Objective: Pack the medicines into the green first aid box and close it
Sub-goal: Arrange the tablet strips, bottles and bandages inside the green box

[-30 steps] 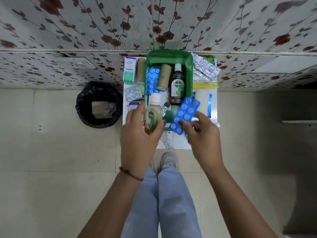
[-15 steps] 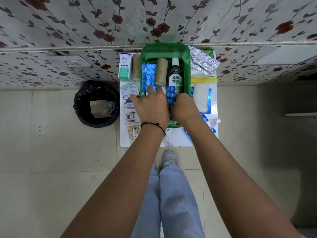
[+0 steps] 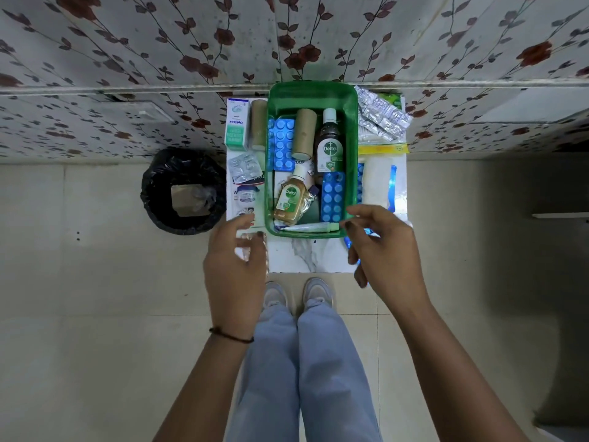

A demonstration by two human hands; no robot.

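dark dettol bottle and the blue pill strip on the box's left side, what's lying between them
In the head view, a brown cardboard roll lies between the dark Dettol bottle and the blue pill strip.

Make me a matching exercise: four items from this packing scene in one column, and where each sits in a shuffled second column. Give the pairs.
Items:
1. small Dettol bottle
2. Optibex carton
3. silver blister strips
4. black bin

Places:
A. on the table, right of the green box
B. on the floor, left of the table
C. inside the green box, near end
D. on the table, left of the green box

Pairs: 1-C, 2-D, 3-A, 4-B
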